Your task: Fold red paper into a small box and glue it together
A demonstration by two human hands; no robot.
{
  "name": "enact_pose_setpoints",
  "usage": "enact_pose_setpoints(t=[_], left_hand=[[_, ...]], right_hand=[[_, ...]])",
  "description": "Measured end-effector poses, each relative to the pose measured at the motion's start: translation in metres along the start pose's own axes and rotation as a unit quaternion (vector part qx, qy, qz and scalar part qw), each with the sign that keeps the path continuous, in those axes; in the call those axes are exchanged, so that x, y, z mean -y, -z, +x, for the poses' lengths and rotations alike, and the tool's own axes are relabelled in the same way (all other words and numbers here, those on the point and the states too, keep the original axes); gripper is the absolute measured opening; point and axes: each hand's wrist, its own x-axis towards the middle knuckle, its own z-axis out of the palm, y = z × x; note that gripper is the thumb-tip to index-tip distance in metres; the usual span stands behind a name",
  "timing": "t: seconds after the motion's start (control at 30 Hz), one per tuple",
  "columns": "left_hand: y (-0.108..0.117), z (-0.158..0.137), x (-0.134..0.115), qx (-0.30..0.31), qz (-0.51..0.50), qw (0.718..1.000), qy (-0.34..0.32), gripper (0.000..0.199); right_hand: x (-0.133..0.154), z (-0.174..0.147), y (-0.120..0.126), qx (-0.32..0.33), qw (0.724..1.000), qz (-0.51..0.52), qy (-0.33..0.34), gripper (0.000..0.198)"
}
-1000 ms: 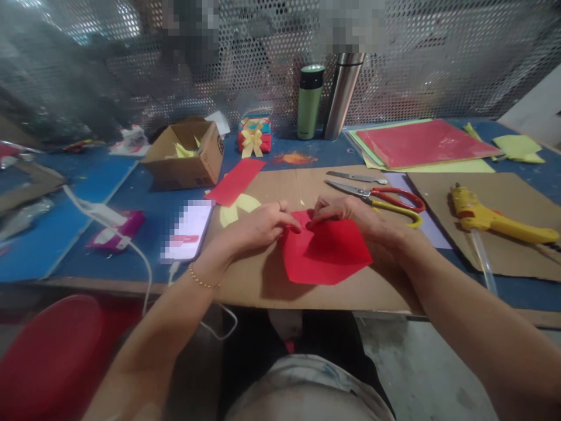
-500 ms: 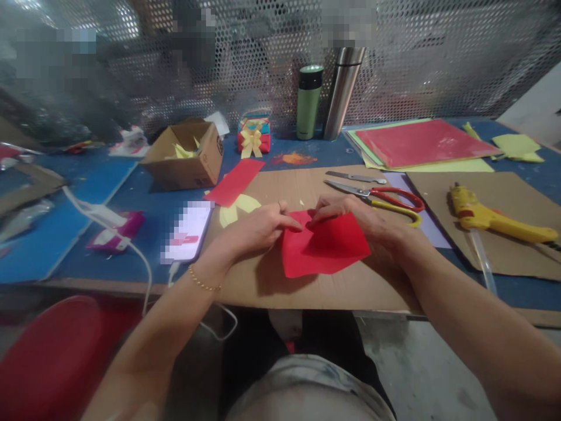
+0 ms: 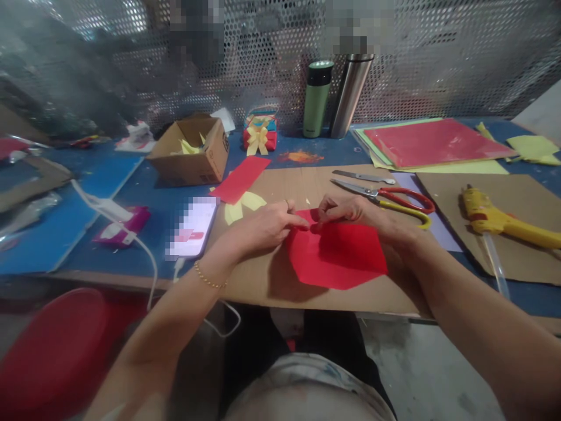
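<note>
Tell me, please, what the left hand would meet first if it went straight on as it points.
Besides the red paper it holds, the left hand would probably first meet the right hand; depth is unclear.

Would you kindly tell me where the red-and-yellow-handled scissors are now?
In the head view, the scissors lie right of centre, just beyond the right hand, with a thin metal tool behind them and the glue gun farther right.

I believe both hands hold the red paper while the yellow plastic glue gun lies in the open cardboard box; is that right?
Not in the box: the head view shows the glue gun on flat brown cardboard. The left hand and right hand hold the paper.
</note>
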Motion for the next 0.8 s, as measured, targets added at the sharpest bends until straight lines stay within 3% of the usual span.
enact_pose_setpoints(t=[0.1,0.3,0.4,0.57,0.8], left_hand=[[-0.001,0.0,0.001,0.002,-0.01,1.0,-0.006,0.037],[-0.001,-0.002,0.0,-0.003,-0.021,1.0,0.003,0.033],[-0.001,-0.002,-0.001,-0.005,-0.024,1.0,0.01,0.033],[0.001,-0.002,-0.002,0.001,-0.033,0.999,0.012,0.036],[0.005,-0.002,0.002,0.011,-0.069,0.997,0.012,0.044]], right_hand=[[0.011,-0.003,-0.001,-0.008,0.994,0.044,-0.095,0.026],[0.021,-0.006,0.001,-0.019,0.989,0.043,-0.142,0.029],[0.023,-0.006,0.001,-0.012,0.991,0.035,-0.127,0.028],[0.023,-0.004,0.001,0.018,0.998,-0.043,-0.04,0.026],[0.025,-0.005,0.001,0.021,0.994,-0.103,0.004,0.025]])
